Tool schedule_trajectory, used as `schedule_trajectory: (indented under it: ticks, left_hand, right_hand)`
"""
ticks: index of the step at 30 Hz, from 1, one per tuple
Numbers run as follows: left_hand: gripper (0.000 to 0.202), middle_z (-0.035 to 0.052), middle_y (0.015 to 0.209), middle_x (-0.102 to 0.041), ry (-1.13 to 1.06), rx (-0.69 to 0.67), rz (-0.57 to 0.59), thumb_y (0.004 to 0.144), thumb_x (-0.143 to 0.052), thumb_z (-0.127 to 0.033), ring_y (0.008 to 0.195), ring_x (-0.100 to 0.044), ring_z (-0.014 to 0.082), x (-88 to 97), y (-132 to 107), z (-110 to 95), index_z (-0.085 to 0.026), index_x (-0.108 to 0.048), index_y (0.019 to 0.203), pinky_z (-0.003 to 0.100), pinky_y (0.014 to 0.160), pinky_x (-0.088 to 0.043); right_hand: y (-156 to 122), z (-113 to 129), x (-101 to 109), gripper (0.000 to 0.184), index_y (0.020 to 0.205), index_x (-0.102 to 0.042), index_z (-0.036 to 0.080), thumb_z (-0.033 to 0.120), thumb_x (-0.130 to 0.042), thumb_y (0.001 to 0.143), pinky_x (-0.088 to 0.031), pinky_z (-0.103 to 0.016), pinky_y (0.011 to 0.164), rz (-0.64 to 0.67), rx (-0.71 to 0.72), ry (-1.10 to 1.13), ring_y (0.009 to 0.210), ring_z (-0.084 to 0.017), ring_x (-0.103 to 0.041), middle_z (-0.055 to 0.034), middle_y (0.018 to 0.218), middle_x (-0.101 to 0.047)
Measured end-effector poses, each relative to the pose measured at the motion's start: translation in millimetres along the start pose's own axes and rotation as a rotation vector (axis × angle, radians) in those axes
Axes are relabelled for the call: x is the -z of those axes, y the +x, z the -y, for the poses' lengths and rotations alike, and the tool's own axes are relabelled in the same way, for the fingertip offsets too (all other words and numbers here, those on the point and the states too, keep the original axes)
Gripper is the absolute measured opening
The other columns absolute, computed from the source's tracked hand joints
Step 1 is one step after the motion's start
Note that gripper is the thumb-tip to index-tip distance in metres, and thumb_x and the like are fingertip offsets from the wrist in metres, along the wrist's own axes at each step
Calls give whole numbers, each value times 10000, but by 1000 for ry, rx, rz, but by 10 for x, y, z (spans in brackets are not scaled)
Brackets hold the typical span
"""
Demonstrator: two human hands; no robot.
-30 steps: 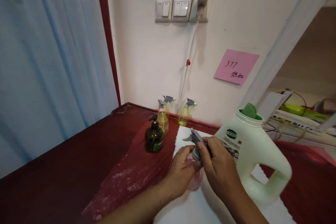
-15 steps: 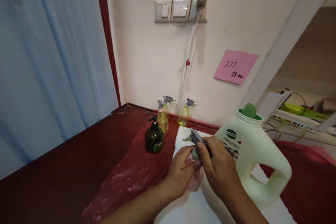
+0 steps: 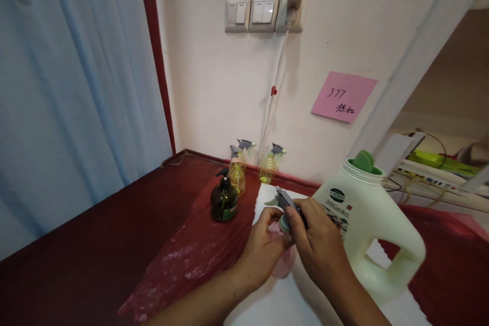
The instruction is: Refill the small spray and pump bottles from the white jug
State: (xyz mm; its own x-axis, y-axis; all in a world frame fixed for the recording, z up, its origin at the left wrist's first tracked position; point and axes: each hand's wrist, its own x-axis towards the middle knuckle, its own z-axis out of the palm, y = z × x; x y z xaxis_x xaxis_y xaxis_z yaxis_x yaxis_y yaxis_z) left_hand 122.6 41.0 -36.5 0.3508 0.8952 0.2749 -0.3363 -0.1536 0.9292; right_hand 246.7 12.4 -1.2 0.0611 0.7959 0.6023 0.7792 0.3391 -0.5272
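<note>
A pink see-through spray bottle (image 3: 284,263) stands on white paper (image 3: 244,310). My left hand (image 3: 260,249) is closed around its upper part, thumb and fingers at the neck. Over the bottle's neck, my right hand (image 3: 323,239) grips the grey trigger spray head (image 3: 286,199), whose nozzle points left. A greenish collar (image 3: 283,224) shows between the two hands. Whether the head is fully seated on the bottle is hidden by my fingers. Right beside my right hand stands a big pale green jug (image 3: 385,224) with a green cup-like piece (image 3: 363,161) in its mouth.
A dark pump bottle (image 3: 223,204) and yellow spray bottles (image 3: 237,181) stand behind on red plastic film (image 3: 198,249). Another yellow spray bottle (image 3: 268,169) is near the wall. A blue curtain (image 3: 76,86) hangs left; a shelf (image 3: 439,173) is at right.
My left fingers have shifted slightly around the bottle's neck, and the spray head has tipped a little. Both hands keep their holds; the other things stay put.
</note>
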Motion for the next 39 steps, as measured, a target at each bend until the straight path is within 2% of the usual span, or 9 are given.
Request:
schedule_trajectory:
  ticks: [4, 13, 18, 23, 27, 39]
  left_hand:
    - [347, 52, 1008, -679, -7, -15, 0, 792, -780, -415, 1008, -593, 238, -1, 1, 26, -182, -633, 1005, 361, 933, -431]
    - [357, 88, 1163, -706, 58, -25, 44, 855, -712, -384, 1101, -609, 273, 52, -8, 45, -181, -670, 1147, 392, 997, -426]
    - [380, 103, 1220, -679, 46, -6, 50, 857, -710, -377, 1162, -588, 281, 33, -34, -14, -183, -633, 1175, 411, 1036, -405]
    - [435, 69, 1068, -648, 37, 5, -22, 752, -809, -425, 1063, -576, 260, 1, -27, -11, -193, -573, 1034, 385, 946, -435]
    - [386, 44, 987, -632, 12, 0, -26, 773, -780, -456, 998, -571, 241, -3, -6, 1, -190, -588, 977, 368, 902, -442]
    - [371, 79, 1096, -687, 42, -28, 24, 846, -724, -454, 1079, -596, 261, 36, -24, 2, -179, -631, 1076, 373, 972, -423]
  right_hand:
    - [7, -5, -10, 321, 921, -587, 222, 458, -395, 1023, -376, -356, 711, -6, 0, 4, 787, -207, -544, -24, 848, -556]
    - [4, 12, 15, 305, 916, -576, 228, 449, -396, 1024, -376, -353, 697, -7, -17, 13, 774, -203, -549, -21, 846, -553]
    - [-1, 4, 22, 310, 917, -581, 227, 453, -399, 1024, -376, -359, 711, 3, -13, 5, 787, -207, -546, -26, 849, -559]
    - [-10, -2, 13, 319, 927, -586, 219, 456, -395, 1024, -376, -361, 710, 17, -13, -2, 793, -213, -545, -32, 856, -557]
    - [-1, 0, 5, 311, 924, -586, 216, 446, -402, 1023, -379, -358, 712, 9, -3, 4, 789, -209, -552, -28, 854, -556]
    - [8, -11, -4, 317, 925, -583, 221, 446, -386, 1027, -392, -372, 713, -6, 11, -29, 787, -222, -543, -38, 849, -565]
